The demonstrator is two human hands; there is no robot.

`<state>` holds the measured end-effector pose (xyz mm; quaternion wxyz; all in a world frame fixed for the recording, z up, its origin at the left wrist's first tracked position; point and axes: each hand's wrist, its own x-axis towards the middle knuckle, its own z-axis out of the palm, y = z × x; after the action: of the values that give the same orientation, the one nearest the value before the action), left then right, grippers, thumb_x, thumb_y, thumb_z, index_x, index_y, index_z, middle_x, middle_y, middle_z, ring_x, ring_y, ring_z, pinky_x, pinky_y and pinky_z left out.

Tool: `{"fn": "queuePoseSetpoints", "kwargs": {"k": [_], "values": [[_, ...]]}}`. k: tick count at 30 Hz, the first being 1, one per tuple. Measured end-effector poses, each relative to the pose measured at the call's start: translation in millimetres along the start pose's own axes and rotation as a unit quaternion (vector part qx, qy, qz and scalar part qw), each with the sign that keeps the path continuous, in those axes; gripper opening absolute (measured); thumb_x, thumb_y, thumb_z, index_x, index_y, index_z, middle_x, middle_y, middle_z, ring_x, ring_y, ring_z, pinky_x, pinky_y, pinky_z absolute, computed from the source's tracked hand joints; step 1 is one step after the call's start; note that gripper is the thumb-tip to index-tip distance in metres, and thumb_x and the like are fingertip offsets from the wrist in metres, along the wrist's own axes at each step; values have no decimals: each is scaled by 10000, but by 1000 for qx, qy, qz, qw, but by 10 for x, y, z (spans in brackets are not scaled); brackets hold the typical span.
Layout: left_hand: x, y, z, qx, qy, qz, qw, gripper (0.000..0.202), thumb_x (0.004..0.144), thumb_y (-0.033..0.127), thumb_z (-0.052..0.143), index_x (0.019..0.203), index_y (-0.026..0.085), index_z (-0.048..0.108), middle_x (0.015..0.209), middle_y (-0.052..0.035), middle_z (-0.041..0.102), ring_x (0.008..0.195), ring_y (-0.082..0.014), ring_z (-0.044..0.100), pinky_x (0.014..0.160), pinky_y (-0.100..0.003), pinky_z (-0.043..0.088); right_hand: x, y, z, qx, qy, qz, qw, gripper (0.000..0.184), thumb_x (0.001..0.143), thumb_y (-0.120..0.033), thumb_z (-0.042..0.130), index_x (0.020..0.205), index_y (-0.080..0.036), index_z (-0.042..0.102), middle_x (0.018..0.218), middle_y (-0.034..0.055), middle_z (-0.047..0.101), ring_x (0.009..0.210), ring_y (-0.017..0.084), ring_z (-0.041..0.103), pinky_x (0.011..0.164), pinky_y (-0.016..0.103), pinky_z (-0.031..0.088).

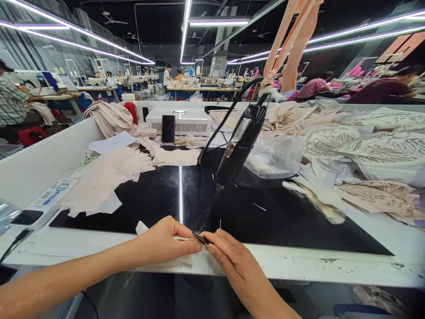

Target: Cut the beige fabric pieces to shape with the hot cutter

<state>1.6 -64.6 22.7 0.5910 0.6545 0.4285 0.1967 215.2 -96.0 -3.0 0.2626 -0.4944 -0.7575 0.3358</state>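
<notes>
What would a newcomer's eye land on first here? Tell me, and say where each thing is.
First, probably the big black tool, hanging tilted from knotted peach cloth over the black mat. Next, the two hands at the table's near edge: the right hand grips a small dark tool against a pale piece in the left hand. Then the heap of patterned pale fabric on the right.

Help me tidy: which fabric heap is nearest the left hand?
The pale pink heap at left on the black mat; others lie farther from the left hand.
</notes>
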Motion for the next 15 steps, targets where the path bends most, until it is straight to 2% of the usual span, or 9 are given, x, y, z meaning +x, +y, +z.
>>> {"fn": "queuePoseSetpoints", "kwargs": {"k": [2,4,6,9,11,15], "values": [[-7,21,-1,-6,-5,0,1000,251,854,331,630,781,154,792,618,27,550,626,-111,433,582,-234,325,-39,37,-26,-16,25,5,1000,435,1028,-481,352,1236,-279,676,1012,65,674,965,203,671,857,313,556],[-7,32,-14,-11,-1,-5,1000,243,855,368,658,883,189,821,751,4,699,725,-143,560,672,-230,406,-97,96,-91,-48,62,7,997,452,1023,-496,351,1250,-271,671,1063,79,678,1012,216,673,875,316,563],[1,22,-30,-15,10,-8,1000,249,839,406,694,944,222,824,886,-11,767,853,-183,636,767,-241,449,-151,183,-201,-92,98,1,991,463,1023,-500,337,1270,-271,654,1091,86,676,1038,223,673,882,322,568],[18,-35,-36,-16,20,-15,1000,237,818,404,715,936,232,827,919,-21,784,895,-205,663,779,-252,465,-174,379,-421,-185,118,-13,976,460,1024,-498,338,1303,-264,619,976,74,670,939,224,688,829,341,578],[32,-83,-20,-18,22,-19,999,247,810,411,720,935,227,827,894,-28,781,847,-198,659,735,-252,463,-137,543,-570,-268,124,-18,955,486,1015,-517,354,1314,-230,609,898,74,658,854,239,689,765,369,581],[59,-106,8,6,32,-4,999,288,796,462,719,936,236,830,831,-33,735,694,-154,598,601,-238,425,21,851,-785,-397,140,-53,906,506,1005,-519,345,1204,-196,680,787,85,648,688,252,671,630,384,561]]}}
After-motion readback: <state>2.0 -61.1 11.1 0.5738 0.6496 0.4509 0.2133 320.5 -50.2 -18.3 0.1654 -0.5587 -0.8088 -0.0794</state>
